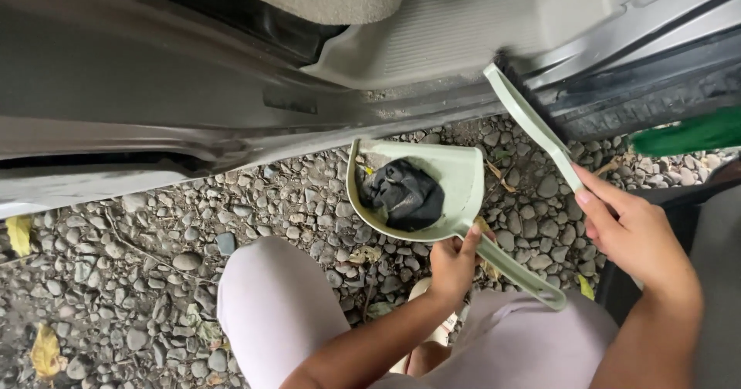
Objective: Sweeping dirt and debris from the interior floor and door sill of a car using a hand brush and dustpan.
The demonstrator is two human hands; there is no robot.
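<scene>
My left hand (454,263) grips the handle of a pale green dustpan (455,184), held level just below the car's door sill. A crumpled black piece of plastic or cloth (404,196) lies in the pan with a bit of yellow leaf. My right hand (629,231) holds a pale green hand brush (532,123) by its handle. The brush's dark bristles rest against the sill edge at the upper right.
The silver car body and door sill (231,119) span the top, with a grey ribbed floor mat (463,26) inside. Gravel ground (116,281) with yellow leaves lies below. My knees in light trousers (274,304) are at the bottom. A green object (687,134) shows at right.
</scene>
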